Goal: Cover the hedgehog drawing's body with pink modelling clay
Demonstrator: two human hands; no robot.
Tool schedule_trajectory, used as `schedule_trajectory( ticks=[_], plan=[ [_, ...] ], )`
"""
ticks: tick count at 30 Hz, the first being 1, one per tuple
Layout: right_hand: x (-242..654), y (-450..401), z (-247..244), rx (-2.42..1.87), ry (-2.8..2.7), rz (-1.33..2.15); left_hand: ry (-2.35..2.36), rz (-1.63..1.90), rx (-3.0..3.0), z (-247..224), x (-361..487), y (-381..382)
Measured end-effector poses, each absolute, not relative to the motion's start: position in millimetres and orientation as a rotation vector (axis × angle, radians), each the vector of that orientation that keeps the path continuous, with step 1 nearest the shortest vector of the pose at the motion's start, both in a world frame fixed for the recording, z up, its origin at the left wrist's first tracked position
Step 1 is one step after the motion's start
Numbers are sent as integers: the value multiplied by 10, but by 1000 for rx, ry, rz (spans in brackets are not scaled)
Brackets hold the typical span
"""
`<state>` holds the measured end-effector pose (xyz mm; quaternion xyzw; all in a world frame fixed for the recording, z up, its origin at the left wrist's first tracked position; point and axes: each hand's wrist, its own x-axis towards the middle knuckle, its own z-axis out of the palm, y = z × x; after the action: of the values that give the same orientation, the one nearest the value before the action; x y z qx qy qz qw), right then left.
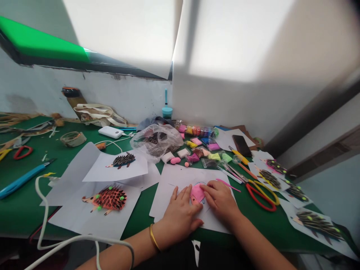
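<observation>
A sheet of white paper (pixel 165 191) lies on the green table in front of me, with a drawn outline on it. Pink clay (pixel 197 192) is spread flat inside part of the outline, with a paler patch and a small dark dot at its lower edge. My left hand (pixel 182 212) rests flat on the paper at the clay's left side, fingers spread, a gold bangle on the wrist. At the clay's right edge, the fingertips of my right hand (pixel 221 200) press on it, its fingers bent together. A thin pink tool (pixel 228 185) lies behind my right hand.
Red and yellow scissors (pixel 263 195) lie at the right, near hedgehog pictures (pixel 268 178). Clay packets (pixel 194 157) and a plastic bag (pixel 157 140) sit behind the paper. More hedgehog sheets (pixel 126 215), a white cable (pixel 42 213) and a blue cutter (pixel 24 180) are at the left.
</observation>
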<state>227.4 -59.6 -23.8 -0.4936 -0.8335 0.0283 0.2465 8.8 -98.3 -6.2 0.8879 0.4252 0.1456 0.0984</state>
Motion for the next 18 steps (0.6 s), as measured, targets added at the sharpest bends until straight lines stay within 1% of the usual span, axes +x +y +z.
schedule_trajectory(
  ticks=[11,18],
  plan=[
    [2129,-672,-170,-1485,-2303,-88,1246,441,2640,-169,80,-989],
    [2170,-641,-213,-1492,-2282,-44,1251,450,2636,-172,76,-989]
  ],
)
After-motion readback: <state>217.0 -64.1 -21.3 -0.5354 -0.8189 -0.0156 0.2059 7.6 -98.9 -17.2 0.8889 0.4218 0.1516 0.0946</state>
